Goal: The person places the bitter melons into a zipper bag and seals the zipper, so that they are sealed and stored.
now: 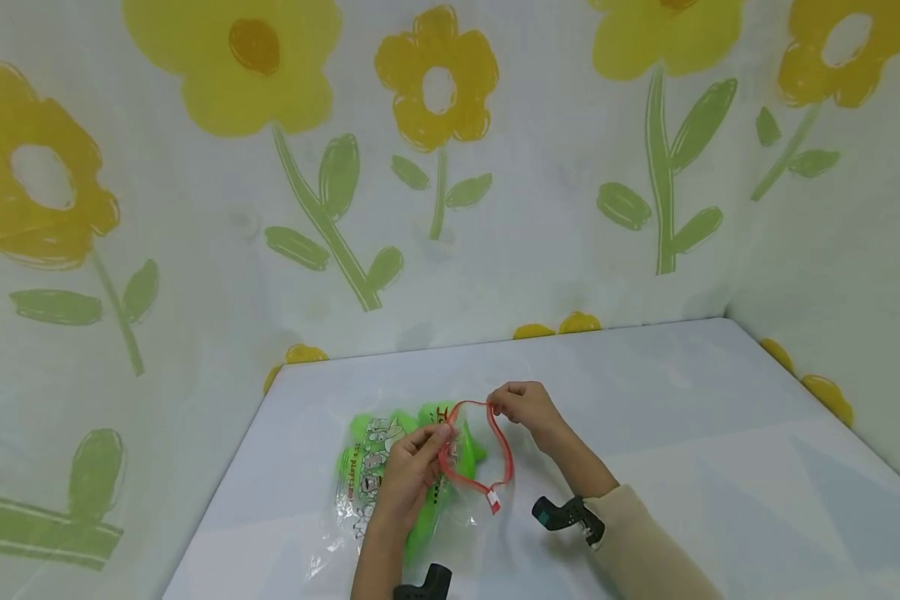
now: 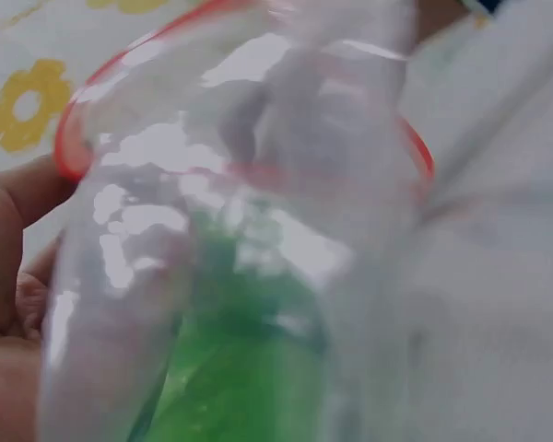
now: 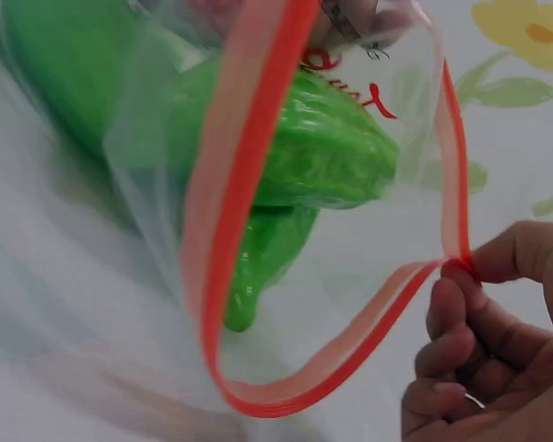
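A clear zip bag [image 1: 362, 475] with a red zip edge [image 3: 232, 184] and printed cartoon figures lies on the white table, its mouth spread into a wide loop facing right. Inside are glossy green vegetable-shaped pieces [image 3: 323, 147], one of them ridged and pointed. My left hand [image 1: 411, 471] pinches the near-left side of the red rim between thumb and fingers. At the rim's far right corner, my right hand [image 1: 528, 408] pinches the edge between thumb and forefinger, its other fingers curled. A white and red zip slider [image 1: 492, 498] hangs at the rim's lower end.
The white table [image 1: 645, 400] reaches back to a pale wall hanging [image 1: 525, 208] printed with yellow flowers. Black wrist cameras sit on both wrists, the right one [image 1: 566, 512] near a beige sleeve [image 1: 637, 533].
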### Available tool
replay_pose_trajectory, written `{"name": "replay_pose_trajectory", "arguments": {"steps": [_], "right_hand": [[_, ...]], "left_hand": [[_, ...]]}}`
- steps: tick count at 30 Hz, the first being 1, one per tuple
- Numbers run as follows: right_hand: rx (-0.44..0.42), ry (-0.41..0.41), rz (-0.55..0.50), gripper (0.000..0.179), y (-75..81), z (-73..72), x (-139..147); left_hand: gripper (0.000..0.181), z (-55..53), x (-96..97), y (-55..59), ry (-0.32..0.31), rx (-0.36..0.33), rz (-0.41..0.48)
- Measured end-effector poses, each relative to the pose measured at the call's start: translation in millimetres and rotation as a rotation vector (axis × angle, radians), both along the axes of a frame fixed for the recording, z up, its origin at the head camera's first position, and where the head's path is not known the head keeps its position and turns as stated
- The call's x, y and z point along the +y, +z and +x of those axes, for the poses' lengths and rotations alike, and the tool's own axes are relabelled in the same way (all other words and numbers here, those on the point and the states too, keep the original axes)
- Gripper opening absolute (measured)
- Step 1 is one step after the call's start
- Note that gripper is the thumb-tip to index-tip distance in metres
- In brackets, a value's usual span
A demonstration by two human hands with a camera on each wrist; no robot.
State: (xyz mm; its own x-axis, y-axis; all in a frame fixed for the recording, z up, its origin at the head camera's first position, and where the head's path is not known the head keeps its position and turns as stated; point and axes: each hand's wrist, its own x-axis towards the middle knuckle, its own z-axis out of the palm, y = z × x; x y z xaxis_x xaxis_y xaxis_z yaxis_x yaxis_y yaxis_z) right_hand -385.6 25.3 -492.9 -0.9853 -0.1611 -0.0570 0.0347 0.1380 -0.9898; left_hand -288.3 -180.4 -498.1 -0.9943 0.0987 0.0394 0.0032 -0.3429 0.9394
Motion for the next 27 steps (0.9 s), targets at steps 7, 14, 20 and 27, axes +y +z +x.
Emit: {"name": "replay_pose_trajectory", "arguments": {"steps": [7, 14, 20, 27], "right_hand": [[0.051, -0.206, -0.033, 0.017, -4.9, -4.5, 8.1], [0.063, -0.290, -0.031, 0.019, -5.4, -10.0, 14.0], [0.095, -0.290, -0.044, 0.020, -4.3, -9.5, 13.7], [0.097, -0.299, -0.016, 0.020, -6.7, -8.9, 18.5]], "left_hand": [[0.042, -1.9, 3.2, -0.8, 0.240, 0.073, -0.186], [0.037, 4.8, 6.7, 4.8, -0.244, 0.057, -0.177], [0.037, 11.1, 21.4, 3.7, -0.794, -0.008, -0.338], [0.044, 15.3, 30.6, -3.2, -0.944, -0.173, -0.408]]}}
